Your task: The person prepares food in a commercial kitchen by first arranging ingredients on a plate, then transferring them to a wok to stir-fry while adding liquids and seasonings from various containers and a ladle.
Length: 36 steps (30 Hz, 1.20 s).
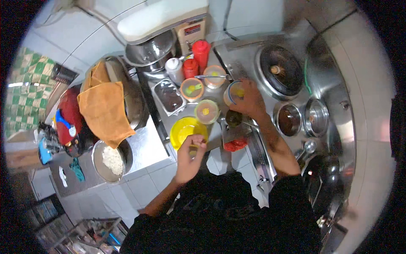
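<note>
My left hand (191, 154) is raised over the yellow bowl (178, 126), its fingers curled; whatever is in them, if anything, I cannot make out. My right hand (249, 103) reaches to a round tub with a blue rim (232, 91), fingers closed over it. Beside that hand are a dark small container (234, 118) and red food (235, 144). Round lidded tubs (207, 111) with small yellow and green items, a steel tray of dark sauce (168, 95) and red and white squeeze bottles (200, 55) stand around and behind the bowl.
A burner (280, 70), steel pots (289, 120) and a ladle (309, 147) are on the right stove top. On the left are orange cloths (101, 114) over an appliance, a pot of white food (111, 158) and a red object (69, 110). A steel bowl (150, 48) stands behind.
</note>
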Available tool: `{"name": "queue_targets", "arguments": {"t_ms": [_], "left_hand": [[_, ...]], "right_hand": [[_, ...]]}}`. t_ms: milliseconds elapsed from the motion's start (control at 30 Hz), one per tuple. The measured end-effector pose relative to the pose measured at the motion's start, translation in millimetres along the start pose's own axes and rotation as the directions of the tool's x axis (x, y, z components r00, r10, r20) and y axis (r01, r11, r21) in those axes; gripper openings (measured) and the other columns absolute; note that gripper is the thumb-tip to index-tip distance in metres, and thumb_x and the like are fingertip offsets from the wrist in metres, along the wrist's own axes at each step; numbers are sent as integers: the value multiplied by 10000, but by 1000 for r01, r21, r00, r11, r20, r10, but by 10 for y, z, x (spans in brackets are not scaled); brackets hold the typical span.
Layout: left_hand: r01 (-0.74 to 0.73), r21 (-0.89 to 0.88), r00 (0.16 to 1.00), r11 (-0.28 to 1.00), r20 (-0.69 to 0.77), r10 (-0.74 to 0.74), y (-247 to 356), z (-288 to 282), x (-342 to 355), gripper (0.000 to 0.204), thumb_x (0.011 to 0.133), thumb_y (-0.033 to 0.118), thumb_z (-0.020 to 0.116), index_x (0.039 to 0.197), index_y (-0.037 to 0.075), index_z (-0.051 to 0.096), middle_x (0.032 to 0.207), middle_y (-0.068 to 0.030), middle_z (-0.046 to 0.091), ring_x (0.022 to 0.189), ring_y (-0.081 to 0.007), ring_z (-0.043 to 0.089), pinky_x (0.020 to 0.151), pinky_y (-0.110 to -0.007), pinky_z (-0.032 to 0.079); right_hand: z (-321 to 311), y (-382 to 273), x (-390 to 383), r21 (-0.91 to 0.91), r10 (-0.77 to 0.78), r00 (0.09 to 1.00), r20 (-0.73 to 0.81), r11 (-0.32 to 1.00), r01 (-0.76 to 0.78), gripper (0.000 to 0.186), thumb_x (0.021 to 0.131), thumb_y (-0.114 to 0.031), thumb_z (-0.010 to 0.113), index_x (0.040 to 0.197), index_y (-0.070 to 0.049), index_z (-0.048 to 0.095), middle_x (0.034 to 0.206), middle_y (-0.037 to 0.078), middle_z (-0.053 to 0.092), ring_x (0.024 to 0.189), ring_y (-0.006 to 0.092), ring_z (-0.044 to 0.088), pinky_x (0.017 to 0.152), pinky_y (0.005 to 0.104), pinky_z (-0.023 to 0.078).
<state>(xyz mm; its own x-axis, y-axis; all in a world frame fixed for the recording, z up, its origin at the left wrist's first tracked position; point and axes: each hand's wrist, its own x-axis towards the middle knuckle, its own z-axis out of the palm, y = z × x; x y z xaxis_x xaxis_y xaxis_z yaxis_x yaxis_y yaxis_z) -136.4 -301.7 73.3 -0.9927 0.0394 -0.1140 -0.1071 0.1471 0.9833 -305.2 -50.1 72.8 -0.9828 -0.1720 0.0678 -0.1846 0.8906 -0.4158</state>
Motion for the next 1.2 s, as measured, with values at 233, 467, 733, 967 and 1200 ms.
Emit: {"name": "queue_targets", "arguments": {"t_ms": [233, 467, 733, 967, 1200], "left_hand": [[269, -841, 948, 470, 317, 24, 660, 1310, 438, 619, 956, 304, 605, 1450, 102, 290, 1362, -143, 466, 1305, -232, 450, 1087, -394, 384], [662, -643, 605, 385, 761, 232, 525, 2135, 159, 752, 815, 282, 769, 1433, 105, 378, 1343, -101, 526, 1245, -282, 529, 1085, -447, 432], [636, 319, -314, 703, 939, -142, 293, 2639, -84, 676, 802, 194, 779, 1390, 119, 453, 1343, -74, 557, 1259, -220, 534, 1093, -426, 418], [-198, -584, 46, 787, 797, 603, 185, 3504, -940, 499, 914, 343, 642, 1331, 93, 530, 1277, -119, 603, 1132, -251, 627, 995, -463, 501], [860, 147, -59, 488, 980, -191, 158, 3960, -1432, 610, 987, 534, 465, 1336, 36, 519, 1286, -169, 608, 1192, -303, 589, 1043, -473, 462]], "right_hand": [[-1277, -479, -1203, 148, 106, 987, -123, 985, -87, 926, 620, -446, 876, 1288, 38, 453, 1174, 206, 505, 1097, 401, 541, 936, 440, 473], [-1588, -270, -2275, 72, 378, 853, -361, 923, -379, 880, 638, -428, 856, 1256, 69, 473, 1134, 235, 491, 1022, 431, 529, 890, 474, 462], [-1870, -14, -3530, 134, 11, 996, -89, 991, 1, 862, 591, -365, 847, 1322, -38, 526, 1373, 212, 480, 1232, 431, 486, 1061, 471, 399], [-2237, 369, -4237, 452, -21, 998, -61, 891, 46, 849, 614, -247, 850, 1371, -78, 504, 1344, 165, 501, 1277, 357, 459, 1063, 443, 379], [-1735, 1391, -5362, 831, 673, 740, 13, 404, -382, 516, 919, -378, 664, 1308, -56, 560, 1210, 153, 601, 1177, 256, 561, 1007, 409, 452]]}}
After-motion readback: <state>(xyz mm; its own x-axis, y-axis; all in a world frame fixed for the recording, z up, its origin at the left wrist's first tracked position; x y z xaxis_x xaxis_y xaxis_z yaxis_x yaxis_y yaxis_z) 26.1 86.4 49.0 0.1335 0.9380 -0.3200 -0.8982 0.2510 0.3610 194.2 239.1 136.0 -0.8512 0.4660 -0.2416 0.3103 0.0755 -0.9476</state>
